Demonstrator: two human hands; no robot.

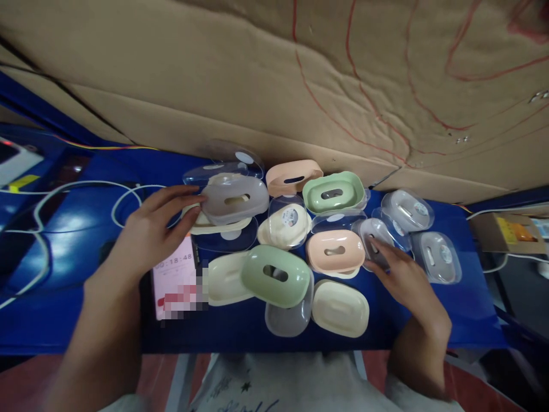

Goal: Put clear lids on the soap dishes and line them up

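At the table's left, my left hand [156, 226] pinches the left end of a whitish, slotted soap dish tray [253, 200]. That tray is tilted over a cream base [201, 223] and clear lids [229, 240]. On the other side, my right hand [401, 274] has its thumb and fingers closed around the near end of a grey slotted soap dish tray [374, 234]. Just left of this hand sits a peach slotted tray [343, 247] on a cream base. A green slotted tray [257, 280] overlaps a cream base [223, 277] in front.
Behind are another peach tray [283, 178] and a green tray [311, 197]. Labelled, covered grey dishes [444, 260] stand at the right. A phone [171, 286] showing a timer lies near my left forearm. White cables [77, 184] cross the blue table; brown cardboard [214, 86] rises behind.
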